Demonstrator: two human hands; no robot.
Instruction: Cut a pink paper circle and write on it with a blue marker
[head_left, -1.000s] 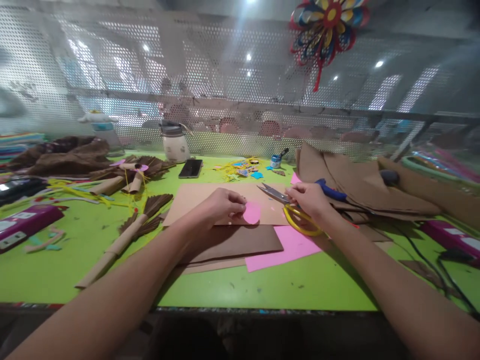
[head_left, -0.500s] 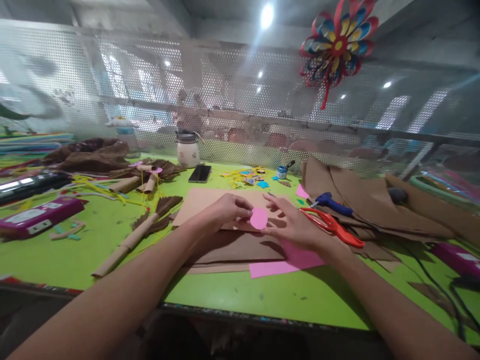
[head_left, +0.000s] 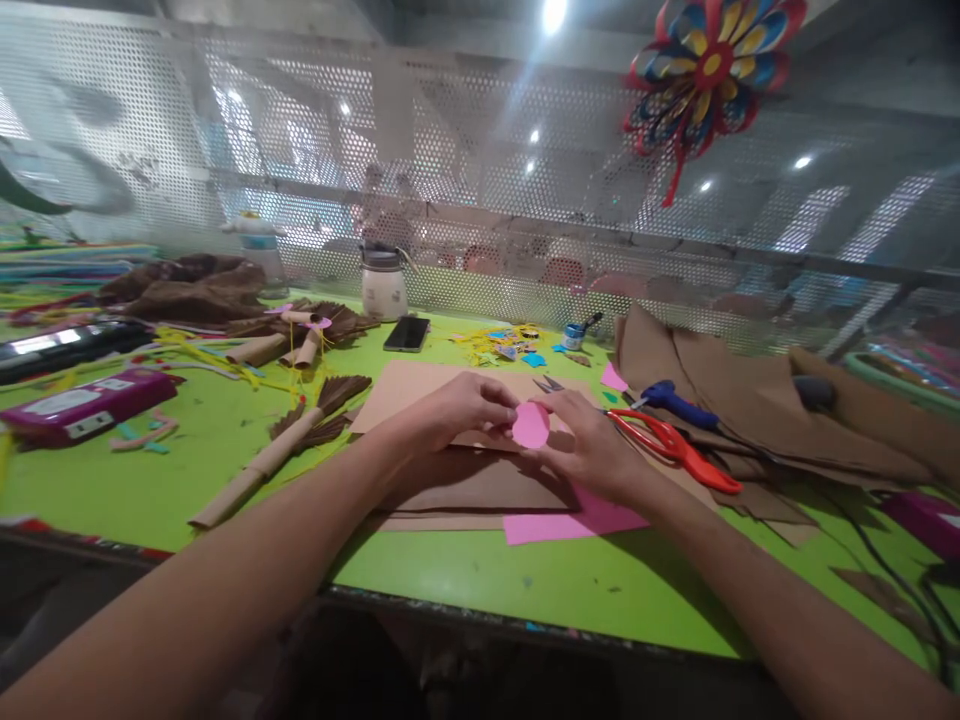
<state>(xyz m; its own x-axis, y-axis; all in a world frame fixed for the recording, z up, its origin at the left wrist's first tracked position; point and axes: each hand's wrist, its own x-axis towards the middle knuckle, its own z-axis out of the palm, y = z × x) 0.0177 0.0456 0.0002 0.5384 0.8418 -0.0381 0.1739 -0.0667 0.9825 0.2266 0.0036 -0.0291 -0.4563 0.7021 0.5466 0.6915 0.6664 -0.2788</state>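
Observation:
A round piece of pink paper (head_left: 532, 426) is held up between my hands above the brown sheets. My left hand (head_left: 474, 408) pinches its left edge between thumb and fingers. At its right edge, my right hand (head_left: 589, 440) has its index finger near the top and its thumb near the bottom, closed around it. Beneath lie brown paper sheets (head_left: 465, 487) and a larger pink sheet (head_left: 540, 527). Just right of my right hand rest red-handled scissors (head_left: 679, 450), their blades partly hidden behind the hand.
A blue glue gun (head_left: 679, 403) lies beside stacked brown paper (head_left: 720, 370) on the right. To the left are a rolled paper stick (head_left: 262, 470) and a purple power strip (head_left: 90, 405). A phone (head_left: 406, 334), a jar (head_left: 383, 285) and yellow scraps (head_left: 502, 342) sit behind.
My right hand's fingers have closed in from apart onto the pink circle's right edge. The left hand keeps its pinch. The whole view has shifted slightly.

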